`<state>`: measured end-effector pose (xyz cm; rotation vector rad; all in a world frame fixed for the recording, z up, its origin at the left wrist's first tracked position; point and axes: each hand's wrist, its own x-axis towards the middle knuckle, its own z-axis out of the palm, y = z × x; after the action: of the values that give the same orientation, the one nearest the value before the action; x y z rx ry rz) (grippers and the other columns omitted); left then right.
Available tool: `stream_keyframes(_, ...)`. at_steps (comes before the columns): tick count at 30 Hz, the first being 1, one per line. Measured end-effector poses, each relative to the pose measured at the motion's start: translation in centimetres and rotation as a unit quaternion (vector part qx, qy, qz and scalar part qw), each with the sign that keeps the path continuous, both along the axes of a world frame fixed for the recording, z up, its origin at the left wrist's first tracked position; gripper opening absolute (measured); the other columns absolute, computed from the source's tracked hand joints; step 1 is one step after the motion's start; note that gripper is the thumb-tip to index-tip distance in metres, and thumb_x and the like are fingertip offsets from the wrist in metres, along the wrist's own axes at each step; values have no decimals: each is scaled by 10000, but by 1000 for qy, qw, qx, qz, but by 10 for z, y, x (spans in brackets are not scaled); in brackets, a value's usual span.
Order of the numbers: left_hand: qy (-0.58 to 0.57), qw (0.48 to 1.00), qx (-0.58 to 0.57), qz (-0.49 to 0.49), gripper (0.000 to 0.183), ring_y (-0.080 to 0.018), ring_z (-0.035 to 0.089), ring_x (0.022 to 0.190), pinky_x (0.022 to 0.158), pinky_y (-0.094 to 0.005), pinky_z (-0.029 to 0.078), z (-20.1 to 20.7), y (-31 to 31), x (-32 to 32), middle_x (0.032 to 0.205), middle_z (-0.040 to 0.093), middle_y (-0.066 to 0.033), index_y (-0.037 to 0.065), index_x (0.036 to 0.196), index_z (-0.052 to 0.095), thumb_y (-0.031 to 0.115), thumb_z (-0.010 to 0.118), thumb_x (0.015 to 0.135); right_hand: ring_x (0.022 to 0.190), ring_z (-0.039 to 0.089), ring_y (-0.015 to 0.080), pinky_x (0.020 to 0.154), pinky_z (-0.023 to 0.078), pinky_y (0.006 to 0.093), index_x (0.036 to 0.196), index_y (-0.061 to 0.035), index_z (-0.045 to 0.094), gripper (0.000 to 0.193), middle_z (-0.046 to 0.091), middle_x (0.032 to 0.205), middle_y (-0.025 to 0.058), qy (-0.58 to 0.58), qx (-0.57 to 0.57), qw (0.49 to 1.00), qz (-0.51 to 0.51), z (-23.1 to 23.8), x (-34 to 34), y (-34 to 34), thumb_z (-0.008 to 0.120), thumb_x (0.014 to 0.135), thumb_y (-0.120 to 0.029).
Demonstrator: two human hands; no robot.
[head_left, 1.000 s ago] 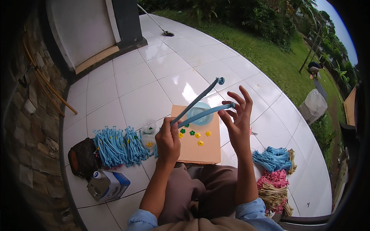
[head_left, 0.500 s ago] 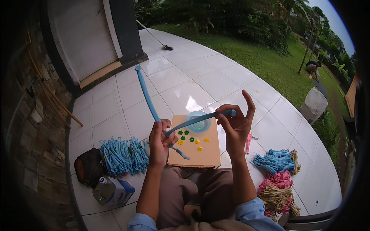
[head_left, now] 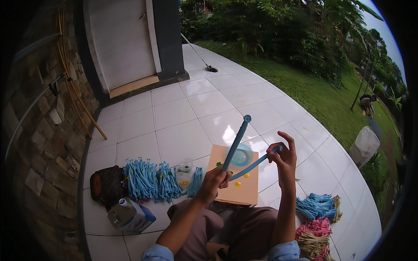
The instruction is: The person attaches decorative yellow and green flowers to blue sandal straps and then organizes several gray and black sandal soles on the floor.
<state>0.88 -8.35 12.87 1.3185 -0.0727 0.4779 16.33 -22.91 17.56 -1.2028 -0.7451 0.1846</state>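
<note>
Lower left of the frame: the grey-and-blue container (head_left: 119, 220) bears a printed label (head_left: 140, 222), its pale marks on a blue ground too small and blurred to read. On the dark brown bag (head_left: 112, 185) behind it, a faint surface pattern is likewise indistinct. No wording or number is legible.

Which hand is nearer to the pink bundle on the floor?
Right. The right hand is raised ahead of the pink bundle, slightly to its left; the left hand is much farther to its left.
</note>
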Motion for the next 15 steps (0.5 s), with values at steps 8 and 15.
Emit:
stream_keyframes(8, -6, 1000, -23, -17, 341, -83, 278, 503, 504, -241, 284, 1, 4, -4, 666, 311, -1, 75, 719, 386, 344, 347, 924, 712, 494, 80, 650, 422, 210, 1170, -50, 441, 449, 522, 783, 37, -34, -96, 993, 61, 0, -2, -6, 523, 739, 48)
stream_keyframes(15, -8, 996, -87, 27, 327, -162, 495, 864, 902, -356, 362, 7, 8, 13, 819, 447, -51, 70, 856, 465, 346, 315, 948, 801, 621, 178, 716, 486, 309, 1146, -69, 436, 409, 592, 782, 79, -112, -408, 885, 193, -40, 3, 3, 551, 770, 43)
